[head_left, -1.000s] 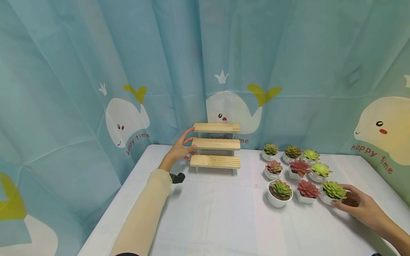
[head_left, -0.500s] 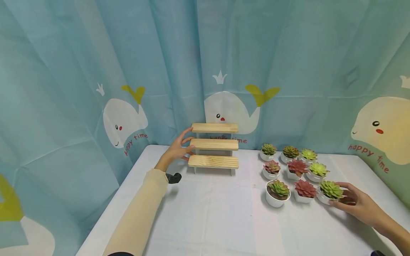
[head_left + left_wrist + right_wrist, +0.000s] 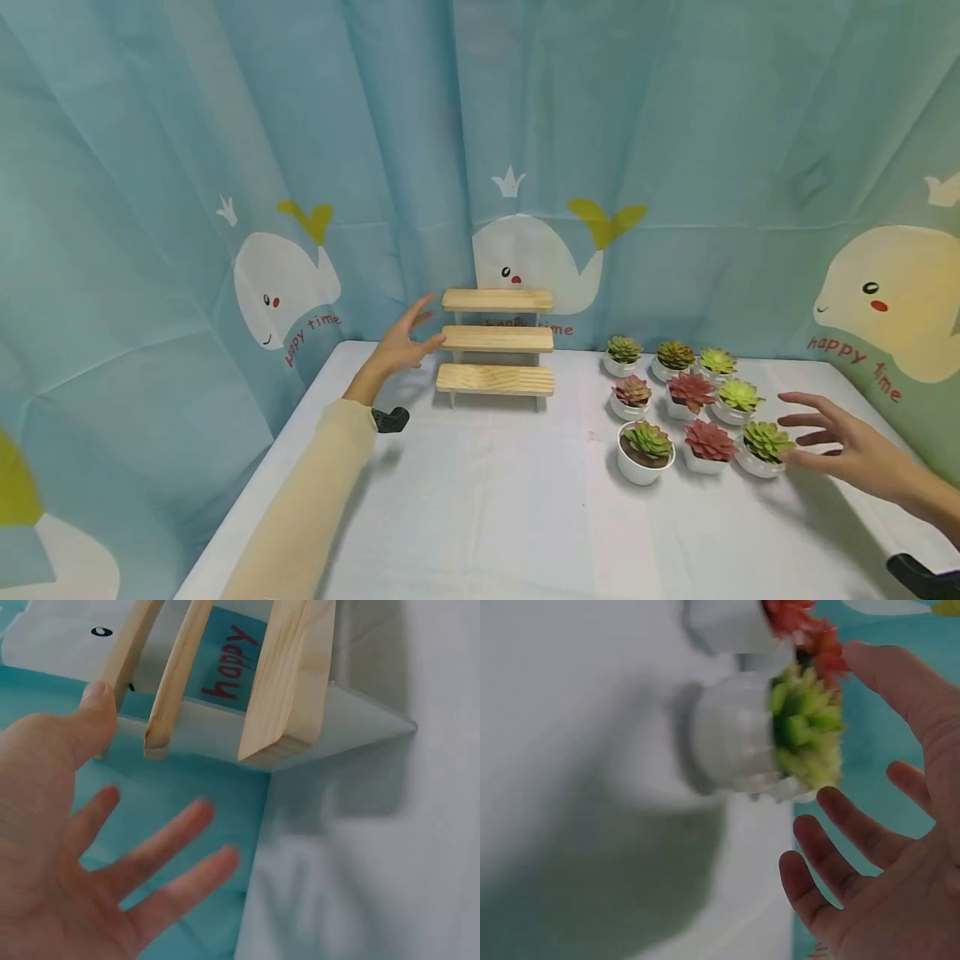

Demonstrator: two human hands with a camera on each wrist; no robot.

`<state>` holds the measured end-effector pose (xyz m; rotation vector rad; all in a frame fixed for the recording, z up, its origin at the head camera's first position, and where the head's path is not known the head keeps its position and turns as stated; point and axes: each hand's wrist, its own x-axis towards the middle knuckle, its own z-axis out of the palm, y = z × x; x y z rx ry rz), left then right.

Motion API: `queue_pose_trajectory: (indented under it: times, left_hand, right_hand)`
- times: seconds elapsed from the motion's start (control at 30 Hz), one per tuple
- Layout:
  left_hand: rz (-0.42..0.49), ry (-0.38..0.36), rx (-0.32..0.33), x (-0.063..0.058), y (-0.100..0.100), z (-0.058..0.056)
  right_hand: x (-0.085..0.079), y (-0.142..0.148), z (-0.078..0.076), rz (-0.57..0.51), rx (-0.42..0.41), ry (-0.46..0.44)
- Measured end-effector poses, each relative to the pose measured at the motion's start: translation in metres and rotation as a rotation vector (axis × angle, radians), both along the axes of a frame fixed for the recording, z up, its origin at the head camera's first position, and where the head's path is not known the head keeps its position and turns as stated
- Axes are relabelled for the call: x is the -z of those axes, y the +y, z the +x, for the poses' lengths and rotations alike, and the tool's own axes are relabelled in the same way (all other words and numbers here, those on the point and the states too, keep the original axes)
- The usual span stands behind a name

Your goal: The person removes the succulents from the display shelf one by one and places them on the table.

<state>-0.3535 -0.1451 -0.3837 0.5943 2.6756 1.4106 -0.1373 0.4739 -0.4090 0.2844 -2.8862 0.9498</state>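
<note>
A three-tier stand with pale wooden planks [image 3: 497,338] is at the back of the table in the head view. My left hand [image 3: 399,346] is beside its left end, fingers spread and holding nothing. The left wrist view shows the thumb close to the end of one plank [image 3: 174,682], the other fingers apart from the wood. On the right, a green succulent in a round white pot [image 3: 763,446] stands upright at the front corner of a plant group. Just right of it, my right hand [image 3: 855,446] has loosely bent fingers and nothing in its grasp; the right wrist view shows it near the green leaves [image 3: 806,727].
Several more potted succulents stand close together, among them a red one [image 3: 708,442] in a white pot and a green one [image 3: 647,442] in a wider pot with dark soil. A white cloth [image 3: 525,500] covers the table. A blue whale-print curtain [image 3: 360,167] hangs behind.
My right hand has let go of the front-right green succulent and drawn back to the right. My left hand has come away from the stand's left end, to the left.
</note>
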Motion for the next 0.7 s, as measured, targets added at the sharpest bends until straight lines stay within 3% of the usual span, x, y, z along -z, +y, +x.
queue_pose_trajectory:
  times: [0.2,0.43,0.57,0.7]
  left_hand:
    - [-0.240,0.207,-0.115,-0.006,-0.009,0.009]
    - [-0.320,0.299,-0.151,-0.014,-0.014,0.019]
    - [-0.362,0.360,-0.170,-0.016,-0.014,0.024]
    - [-0.403,0.425,-0.188,-0.016,-0.012,0.031]
  right_hand:
    - [-0.023,-0.013,-0.014,0.028,0.004,0.133]
    - [-0.050,-0.041,-0.030,0.144,-0.023,0.248]
    - [-0.055,-0.063,-0.039,0.214,-0.053,0.310]
    - [-0.056,-0.086,-0.047,0.268,-0.026,0.303]
